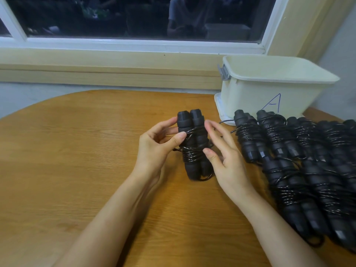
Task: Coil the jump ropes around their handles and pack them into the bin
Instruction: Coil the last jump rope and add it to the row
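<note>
Two bare forearms are reaching in from the bottom edge over a wooden table (77,160), their elbows cut off by the frame. The left hand (159,145) is gripping one jump rope (192,155), with its thumb pressing the thin black cord against the handles and its fingers curling round behind them. The right hand (225,158) is resting lightly against the other side, fingers spread wide and fairly straight, with the thumb tip touching the coils. That rope's two handles (189,130) are standing upright side by side with the cord wound round their middle; whether their lower ends are touching the table cannot be told. Just to the right, a pile of coiled ropes (300,170) is lying on the table in overlapping rows. The black shapes are merging and the right edge is cutting the pile off, so an exact count cannot be made, though more than six are showing. Behind the pile one cream bin (250,93) is sitting with a blue letter A (273,104) on its front and a grey latch (223,71) at its left end. Its inside is hidden from this angle. A flat white piece (218,106) is poking out beneath it. Farther back a dark window (134,16) is giving only dim reflections.
</note>
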